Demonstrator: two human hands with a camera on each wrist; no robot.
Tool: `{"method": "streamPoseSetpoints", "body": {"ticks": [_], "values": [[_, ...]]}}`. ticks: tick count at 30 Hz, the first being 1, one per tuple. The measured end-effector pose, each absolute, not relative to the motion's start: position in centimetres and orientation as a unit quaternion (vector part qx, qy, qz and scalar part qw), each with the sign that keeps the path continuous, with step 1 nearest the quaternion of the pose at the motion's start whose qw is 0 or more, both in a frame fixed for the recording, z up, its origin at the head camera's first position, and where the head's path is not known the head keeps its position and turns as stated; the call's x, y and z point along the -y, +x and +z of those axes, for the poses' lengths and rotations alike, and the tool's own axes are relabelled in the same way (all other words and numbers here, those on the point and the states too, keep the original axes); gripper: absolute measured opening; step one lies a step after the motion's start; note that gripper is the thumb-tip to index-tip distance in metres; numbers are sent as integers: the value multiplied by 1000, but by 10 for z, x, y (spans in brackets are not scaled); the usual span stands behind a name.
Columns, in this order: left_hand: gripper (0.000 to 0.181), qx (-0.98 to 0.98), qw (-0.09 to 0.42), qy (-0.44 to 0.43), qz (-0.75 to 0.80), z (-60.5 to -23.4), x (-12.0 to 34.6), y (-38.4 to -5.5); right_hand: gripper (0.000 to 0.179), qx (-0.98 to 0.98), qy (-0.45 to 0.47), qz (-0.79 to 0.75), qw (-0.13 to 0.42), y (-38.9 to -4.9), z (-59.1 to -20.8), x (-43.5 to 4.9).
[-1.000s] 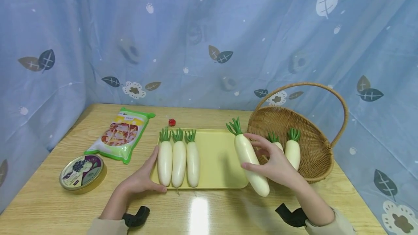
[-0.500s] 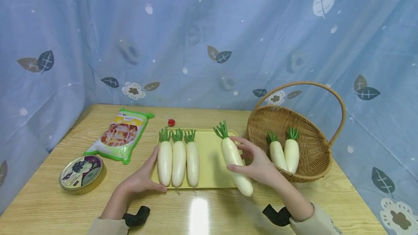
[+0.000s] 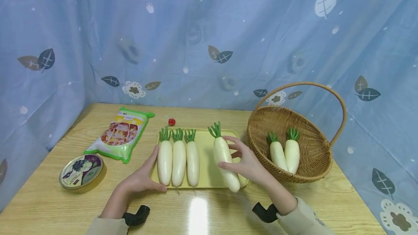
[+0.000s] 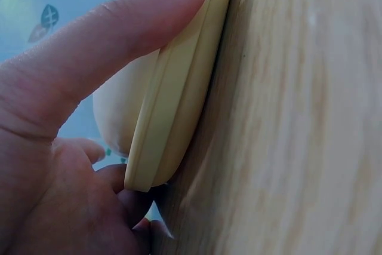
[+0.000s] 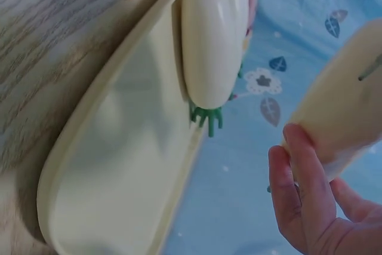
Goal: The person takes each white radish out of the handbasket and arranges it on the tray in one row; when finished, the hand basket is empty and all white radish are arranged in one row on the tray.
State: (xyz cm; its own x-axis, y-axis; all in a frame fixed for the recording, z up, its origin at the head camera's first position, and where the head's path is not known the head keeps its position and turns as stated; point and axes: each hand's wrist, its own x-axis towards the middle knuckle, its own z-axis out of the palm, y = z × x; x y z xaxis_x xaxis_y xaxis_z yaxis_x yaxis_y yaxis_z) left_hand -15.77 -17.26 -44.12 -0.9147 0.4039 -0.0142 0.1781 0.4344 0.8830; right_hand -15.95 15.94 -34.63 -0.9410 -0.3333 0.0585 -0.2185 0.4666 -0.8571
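In the head view, three white radishes [image 3: 179, 163] with green tops lie side by side in the left part of a pale yellow tray [image 3: 206, 171]. My left hand [image 3: 141, 178] holds the tray at its front left corner. The left wrist view shows the thumb over the tray's rim [image 4: 156, 117] and fingers around the corner. My right hand [image 3: 245, 161] grips another white radish [image 3: 225, 159] around its middle, top pointing away from me. This radish is tilted above the right part of the tray. From the right wrist camera, the held radish [image 5: 343, 100] stands apart from the tray floor.
A wicker basket [image 3: 307, 148] with a tall handle stands at the right, two radishes [image 3: 291, 155] inside. At the left are a green-edged food packet [image 3: 122, 133] and a round tin [image 3: 81, 172]. A small red object [image 3: 171, 122] lies behind the tray. A blue curtain hangs behind.
My right hand has carried the radish left, away from the basket and over the tray's right part. My left hand has stayed at the tray corner.
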Motion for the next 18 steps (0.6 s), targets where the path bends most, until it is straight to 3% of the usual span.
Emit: {"method": "streamPoseSetpoints", "body": {"ticks": [18], "values": [[134, -839, 111, 174, 503, -441, 172, -158, 73, -827, -122, -539, 104, -187, -373, -135]]}}
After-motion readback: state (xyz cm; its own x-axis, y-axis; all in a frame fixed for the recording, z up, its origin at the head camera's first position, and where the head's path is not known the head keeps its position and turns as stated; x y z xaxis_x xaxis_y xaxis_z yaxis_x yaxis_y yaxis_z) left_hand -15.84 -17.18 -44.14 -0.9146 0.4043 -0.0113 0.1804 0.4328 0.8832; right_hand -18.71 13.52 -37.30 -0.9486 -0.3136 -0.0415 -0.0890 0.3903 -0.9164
